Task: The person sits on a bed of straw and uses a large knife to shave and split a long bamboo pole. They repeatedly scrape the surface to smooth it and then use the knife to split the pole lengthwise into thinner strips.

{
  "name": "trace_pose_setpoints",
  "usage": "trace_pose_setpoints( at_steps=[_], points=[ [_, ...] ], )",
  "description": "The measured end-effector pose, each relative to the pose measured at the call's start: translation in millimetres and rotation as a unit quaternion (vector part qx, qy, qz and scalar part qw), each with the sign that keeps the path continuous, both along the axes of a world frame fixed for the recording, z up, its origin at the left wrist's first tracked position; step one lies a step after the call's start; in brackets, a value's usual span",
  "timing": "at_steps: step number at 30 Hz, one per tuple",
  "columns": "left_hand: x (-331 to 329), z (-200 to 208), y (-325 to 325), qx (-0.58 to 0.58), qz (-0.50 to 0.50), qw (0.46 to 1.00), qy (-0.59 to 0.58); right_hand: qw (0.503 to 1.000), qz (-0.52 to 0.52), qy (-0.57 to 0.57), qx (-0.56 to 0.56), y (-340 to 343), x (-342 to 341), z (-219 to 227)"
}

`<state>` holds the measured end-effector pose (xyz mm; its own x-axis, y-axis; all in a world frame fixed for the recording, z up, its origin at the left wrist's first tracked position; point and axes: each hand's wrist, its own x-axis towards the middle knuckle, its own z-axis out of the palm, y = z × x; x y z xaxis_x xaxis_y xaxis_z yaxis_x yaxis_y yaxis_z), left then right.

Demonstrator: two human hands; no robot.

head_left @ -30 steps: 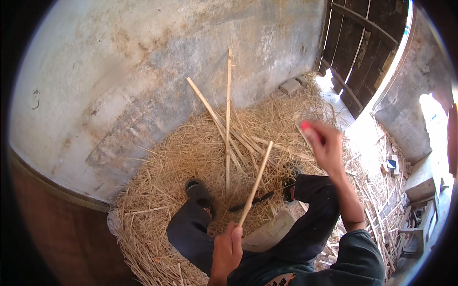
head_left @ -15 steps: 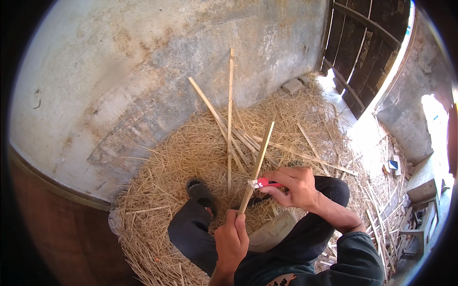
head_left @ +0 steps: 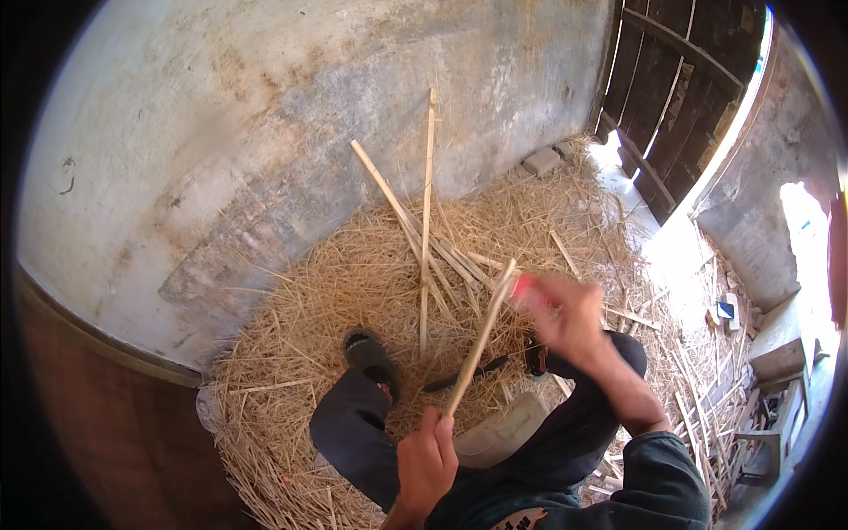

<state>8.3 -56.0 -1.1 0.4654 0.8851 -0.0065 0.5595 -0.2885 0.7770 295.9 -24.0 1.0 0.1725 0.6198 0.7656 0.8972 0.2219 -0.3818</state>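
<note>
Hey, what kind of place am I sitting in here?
Probably a rough shed or barn corner: a heap of loose yellow straw covers the floor, split pale bamboo sticks lean on a stained plaster wall, beside a dark wooden slatted door.

Place: rustic shed or barn corner.
Floor: loose straw (head_left: 353, 291).
Walls: rough, stained plaster wall (head_left: 265, 115); dark wooden plank door (head_left: 689, 97).
Clutter: bamboo sticks (head_left: 427, 203).

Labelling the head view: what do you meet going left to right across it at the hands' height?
Grey plastered wall → straw pile → dark sandal → left hand gripping a bamboo stick → blurred right hand → wooden plank door.
</note>
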Motion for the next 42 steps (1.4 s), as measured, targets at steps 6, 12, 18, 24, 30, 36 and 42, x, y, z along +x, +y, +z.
trace_pose_setpoints(
  at_steps=[6,12,18,24,30,36,42],
  points=[
    [-25,-15,-11,-0.079,0.006,0.997,-0.010,0.973,-0.106,0.102,-0.180,-15,33,35],
    [-21,-26,20,-0.125,-0.036,0.984,-0.121,0.900,-0.041,-0.084,-0.426,-20,23,31],
    [-18,-22,30,-0.262,-0.044,0.941,-0.208,0.980,0.103,0.081,-0.150,-22,-12,33],
    [-8,-14,26,-0.200,-0.050,0.963,-0.173,0.978,0.141,-0.067,-0.141,-26,-41,19],
    [-3,-5,19,-0.149,-0.038,0.979,-0.132,0.982,0.141,-0.063,-0.108,-25,-45,17],
    [0,-11,15,-0.171,-0.032,0.975,-0.141,0.986,0.129,-0.065,-0.085,-23,-41,23],
    [-20,-30,-8,-0.217,-0.052,0.967,-0.122,0.993,-0.080,0.075,-0.051,6,35,46]
  ],
)
